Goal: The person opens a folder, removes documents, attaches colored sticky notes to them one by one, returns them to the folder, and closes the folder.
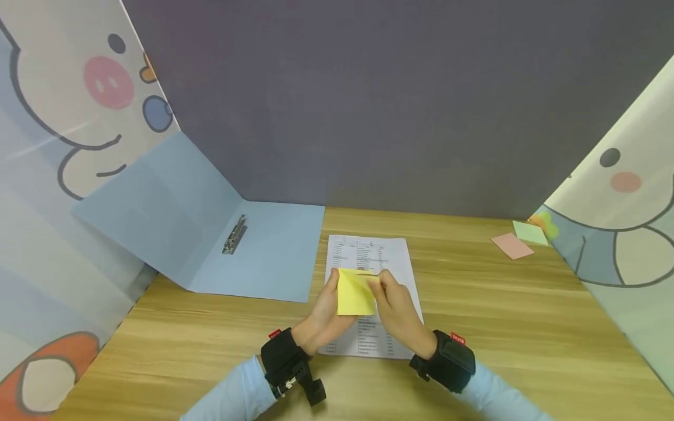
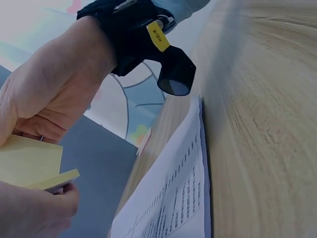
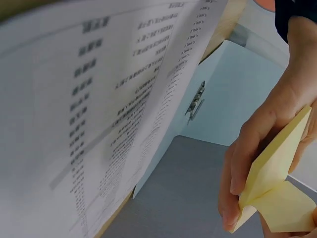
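A pad of yellow sticky notes point(image 1: 354, 298) is held above the printed sheets point(image 1: 375, 342). My left hand point(image 1: 322, 313) grips the pad from its left side, with fingers behind it in the right wrist view. At the pad's upper right my right hand point(image 1: 397, 307) pinches a yellow leaf point(image 3: 290, 206), which bends away from the rest. In the left wrist view the right hand point(image 2: 59, 74) is above and the left hand point(image 2: 37, 210) is at the lower left with the pad's thick edge. Whether one leaf or more is lifted I cannot tell.
To the left lies an open blue folder point(image 1: 279, 251) with a metal clip point(image 1: 234, 235), its cover leaning on the patterned wall. A pink note point(image 1: 512, 246) and a green note point(image 1: 530, 233) lie at the far right of the wooden table point(image 1: 474, 316). A dark grey panel point(image 1: 400, 105) stands behind.
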Available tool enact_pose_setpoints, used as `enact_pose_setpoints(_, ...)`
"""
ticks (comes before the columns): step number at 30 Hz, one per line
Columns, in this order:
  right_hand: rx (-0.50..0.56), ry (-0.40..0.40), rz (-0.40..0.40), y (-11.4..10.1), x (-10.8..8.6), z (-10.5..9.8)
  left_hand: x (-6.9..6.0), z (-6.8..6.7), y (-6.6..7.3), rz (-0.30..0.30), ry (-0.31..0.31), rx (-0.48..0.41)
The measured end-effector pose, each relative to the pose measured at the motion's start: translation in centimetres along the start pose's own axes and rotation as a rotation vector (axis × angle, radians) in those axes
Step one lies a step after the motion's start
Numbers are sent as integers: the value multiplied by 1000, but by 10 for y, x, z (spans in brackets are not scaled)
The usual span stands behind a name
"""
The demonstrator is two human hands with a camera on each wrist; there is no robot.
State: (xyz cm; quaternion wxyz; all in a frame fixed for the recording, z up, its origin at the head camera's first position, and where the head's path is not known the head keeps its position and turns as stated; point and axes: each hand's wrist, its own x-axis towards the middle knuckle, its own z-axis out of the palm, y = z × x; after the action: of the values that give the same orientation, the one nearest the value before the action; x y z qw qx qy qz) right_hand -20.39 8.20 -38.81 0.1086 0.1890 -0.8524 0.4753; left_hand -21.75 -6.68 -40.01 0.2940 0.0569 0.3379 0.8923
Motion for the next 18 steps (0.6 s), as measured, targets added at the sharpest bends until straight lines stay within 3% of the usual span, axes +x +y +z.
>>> enact_pose_setpoints(13, 39, 73, -85, 4, 0, 0, 1, 8, 2, 2, 65, -157)
enact_pose_setpoints(18, -67, 41, -144, 4, -1, -1, 2, 10, 4, 10, 76, -145)
